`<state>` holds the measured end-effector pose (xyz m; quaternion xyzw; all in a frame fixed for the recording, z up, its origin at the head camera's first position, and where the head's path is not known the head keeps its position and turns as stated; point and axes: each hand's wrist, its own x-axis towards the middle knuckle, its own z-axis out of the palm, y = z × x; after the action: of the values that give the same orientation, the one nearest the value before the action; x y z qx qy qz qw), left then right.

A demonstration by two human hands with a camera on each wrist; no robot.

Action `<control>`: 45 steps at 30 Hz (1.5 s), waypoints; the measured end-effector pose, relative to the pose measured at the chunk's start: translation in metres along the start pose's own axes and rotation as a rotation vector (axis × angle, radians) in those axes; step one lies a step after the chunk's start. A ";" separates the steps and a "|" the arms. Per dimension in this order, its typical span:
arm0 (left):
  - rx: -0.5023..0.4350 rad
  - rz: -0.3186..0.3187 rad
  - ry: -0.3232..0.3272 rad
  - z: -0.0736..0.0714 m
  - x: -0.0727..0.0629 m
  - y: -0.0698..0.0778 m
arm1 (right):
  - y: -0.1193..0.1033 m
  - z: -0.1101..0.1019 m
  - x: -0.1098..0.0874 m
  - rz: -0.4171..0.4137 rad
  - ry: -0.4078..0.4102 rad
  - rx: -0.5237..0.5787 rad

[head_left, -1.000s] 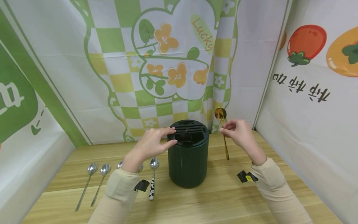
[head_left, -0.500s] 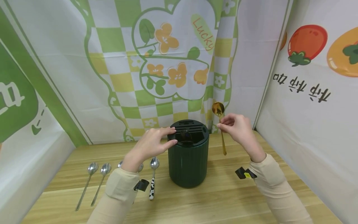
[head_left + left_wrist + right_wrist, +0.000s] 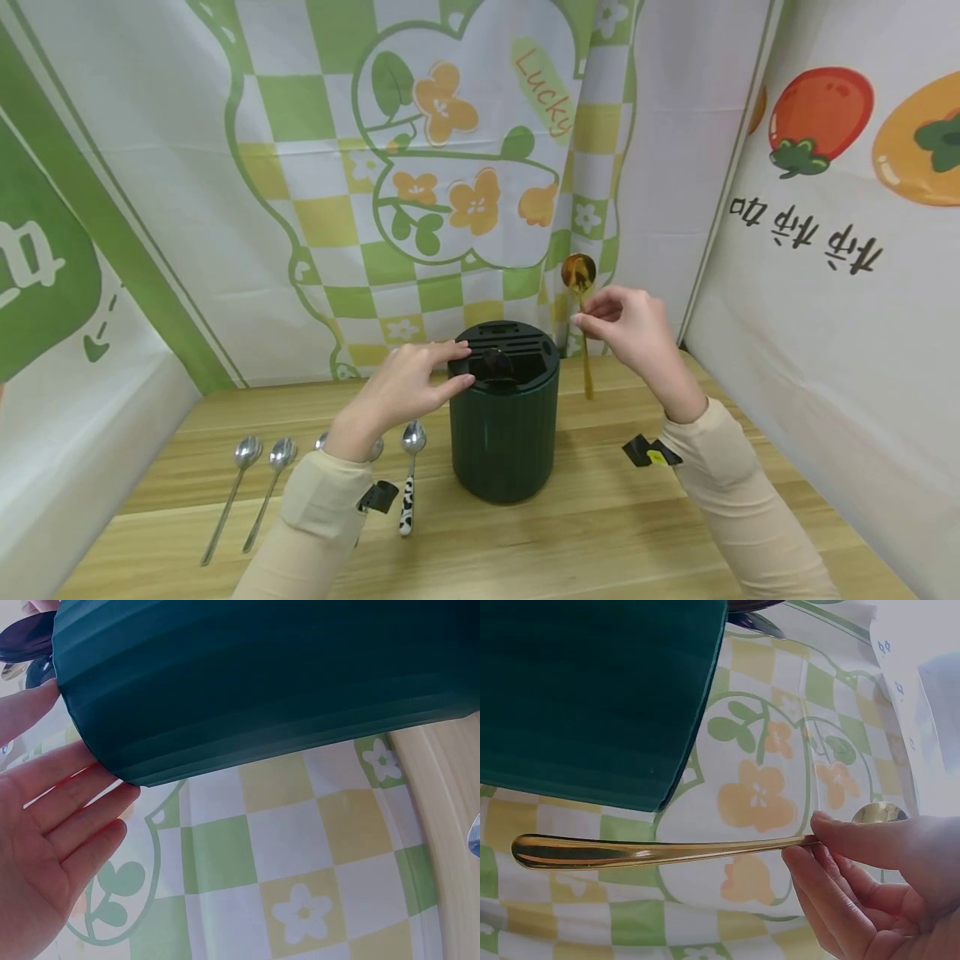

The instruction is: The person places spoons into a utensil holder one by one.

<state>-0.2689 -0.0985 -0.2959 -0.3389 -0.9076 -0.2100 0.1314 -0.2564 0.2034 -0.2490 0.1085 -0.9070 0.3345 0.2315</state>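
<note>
Far left of the left hand [image 3: 401,383], two plain silver spoons [image 3: 248,452] lie whole on the bench [image 3: 600,508]; next come two more silver heads [image 3: 321,441], mostly covered by the left wrist [image 3: 354,435] — their handles can't be seen — and just right of that wrist, one spoon with a black-and-white handle [image 3: 409,483]. That's five down there. The left hand itself, fingers relaxed and fairly straight, rests on the rim of the one dark green holder [image 3: 504,446], same as a second ago. Between the hands, in the holder's opening, at least one dark spoon [image 3: 497,363] shows, hard to make out. And here's the right hand [image 3: 626,325], pinching the one gold spoon [image 3: 579,273] — bowl above the fingertips, handle hanging below — both now higher and closer to the holder.
</note>
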 end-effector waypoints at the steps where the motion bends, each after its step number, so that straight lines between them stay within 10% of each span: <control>1: 0.000 0.001 -0.001 0.000 0.000 0.000 | -0.001 0.000 0.001 -0.003 0.001 0.000; 45: -0.002 -0.004 0.004 0.003 0.001 -0.004 | -0.041 -0.007 0.014 -0.143 0.090 0.094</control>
<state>-0.2723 -0.0991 -0.2994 -0.3368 -0.9078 -0.2117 0.1326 -0.2517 0.1767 -0.2150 0.1683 -0.8690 0.3638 0.2901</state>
